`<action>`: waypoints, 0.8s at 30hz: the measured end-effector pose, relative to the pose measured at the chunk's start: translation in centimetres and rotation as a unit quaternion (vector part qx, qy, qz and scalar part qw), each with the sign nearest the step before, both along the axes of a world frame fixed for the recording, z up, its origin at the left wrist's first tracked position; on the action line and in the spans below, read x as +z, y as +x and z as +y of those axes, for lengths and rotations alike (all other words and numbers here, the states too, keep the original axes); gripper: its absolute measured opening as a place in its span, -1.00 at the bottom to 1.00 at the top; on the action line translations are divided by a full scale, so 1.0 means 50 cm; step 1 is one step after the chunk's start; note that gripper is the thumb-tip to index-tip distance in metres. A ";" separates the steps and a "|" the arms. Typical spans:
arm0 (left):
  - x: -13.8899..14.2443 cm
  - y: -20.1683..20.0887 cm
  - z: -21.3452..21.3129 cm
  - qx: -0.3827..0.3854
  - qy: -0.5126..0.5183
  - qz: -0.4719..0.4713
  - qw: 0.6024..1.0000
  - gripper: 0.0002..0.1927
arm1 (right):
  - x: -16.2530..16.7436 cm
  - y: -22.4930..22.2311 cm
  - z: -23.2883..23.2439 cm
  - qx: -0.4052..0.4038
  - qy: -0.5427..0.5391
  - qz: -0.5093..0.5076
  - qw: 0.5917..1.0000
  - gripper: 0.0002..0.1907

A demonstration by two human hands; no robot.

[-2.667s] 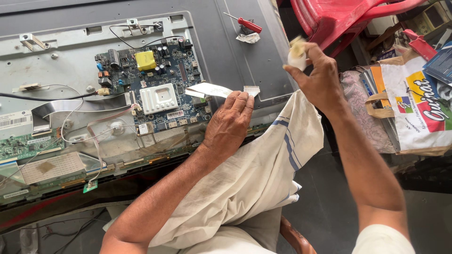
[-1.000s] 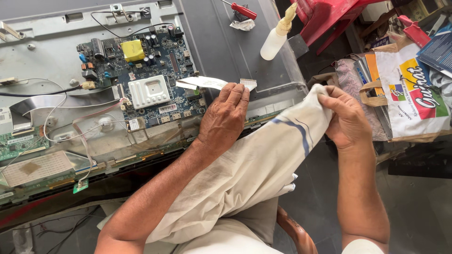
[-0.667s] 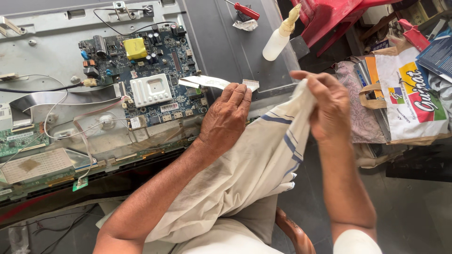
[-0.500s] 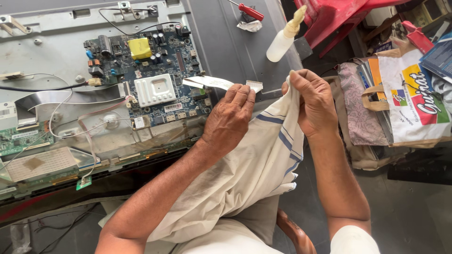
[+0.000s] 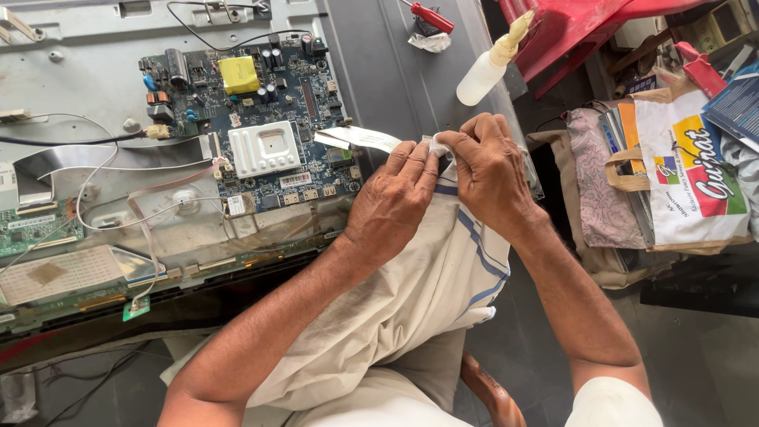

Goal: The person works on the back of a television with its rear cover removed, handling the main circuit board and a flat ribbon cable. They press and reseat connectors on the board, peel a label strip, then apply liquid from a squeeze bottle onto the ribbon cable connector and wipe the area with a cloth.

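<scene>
**Both hands pinch a cloth at the end of a flat white cable**

The surface is the grey metal back of an opened screen, lying flat. At its left a small green board sits beside white ribbon cables. The blue circuit board follows, carrying a yellow block and a white square plate. The left hand rests its fingers on the flat cable. The right hand pinches the white blue-striped cloth against the cable's end. Behind stand a squeeze bottle and a red-handled screwdriver. Rightmost, a printed paper bag sits on the floor.
</scene>
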State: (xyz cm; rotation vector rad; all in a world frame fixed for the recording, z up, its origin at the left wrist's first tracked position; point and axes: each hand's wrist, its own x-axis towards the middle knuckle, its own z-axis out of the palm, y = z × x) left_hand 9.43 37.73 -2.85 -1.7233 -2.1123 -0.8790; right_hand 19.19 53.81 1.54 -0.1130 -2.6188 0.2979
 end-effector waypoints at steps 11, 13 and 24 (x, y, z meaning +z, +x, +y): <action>-0.005 0.002 0.002 0.003 -0.007 0.011 1.000 -0.47 | -0.018 -0.001 0.002 -0.005 0.053 -0.023 0.998 -0.60; -0.005 0.002 0.004 0.005 -0.006 0.018 1.000 -0.48 | -0.021 -0.004 0.004 -0.011 0.030 -0.010 0.999 -0.60; 0.000 0.000 0.000 -0.007 -0.001 -0.001 1.000 -0.47 | -0.021 -0.002 0.003 0.001 0.031 -0.006 1.000 -0.64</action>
